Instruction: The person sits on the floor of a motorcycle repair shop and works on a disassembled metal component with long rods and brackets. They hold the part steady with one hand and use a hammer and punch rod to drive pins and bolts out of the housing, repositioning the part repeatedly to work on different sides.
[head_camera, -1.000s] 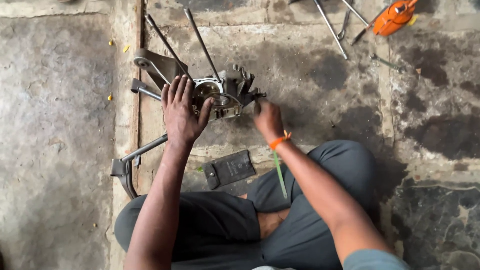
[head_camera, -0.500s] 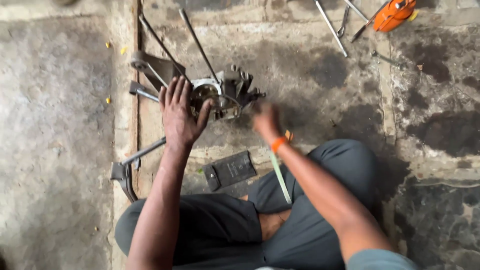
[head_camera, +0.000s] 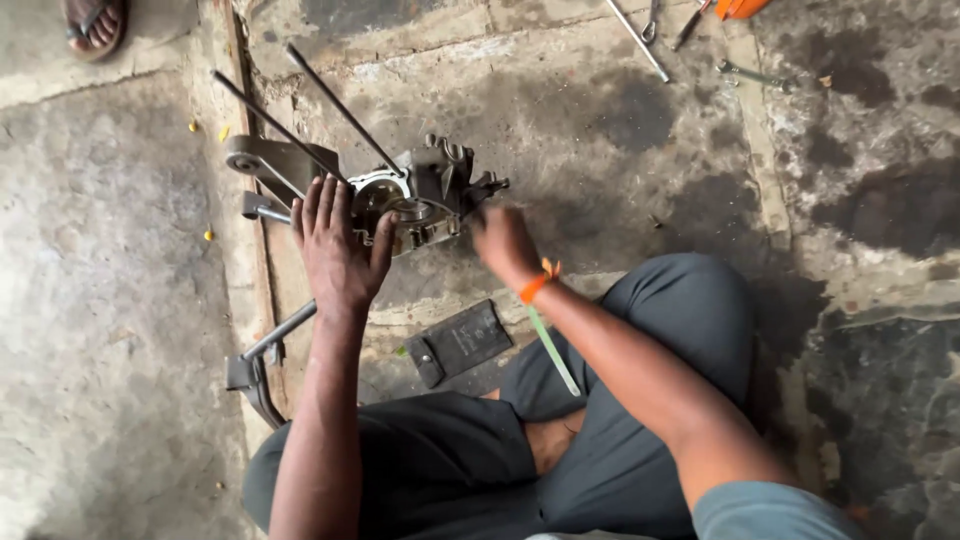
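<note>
- The stained concrete floor (head_camera: 620, 120) fills the view, and I sit on it with my knees spread in dark grey trousers (head_camera: 640, 400).
- The metal engine casing (head_camera: 425, 190) lies on the floor just ahead of my knees, with two long thin rods (head_camera: 340, 105) rising out of it up and to the left, and a flat bracket arm (head_camera: 265, 160) at its left side.
- My left hand (head_camera: 335, 245) lies flat on the left side of the casing, fingers spread and open, palm pressing down.
- My right hand (head_camera: 503, 240) is just to the right of the casing, blurred; I cannot tell whether its fingers are closed or what they hold. An orange band (head_camera: 538, 282) is around that wrist.
- A dark flat rectangular plate (head_camera: 460, 342) lies on the floor between the casing and my lap.
- A bent metal lever (head_camera: 262, 355) lies by my left forearm.
- Loose hand tools (head_camera: 640, 40) lie well apart at the top of the view.
</note>
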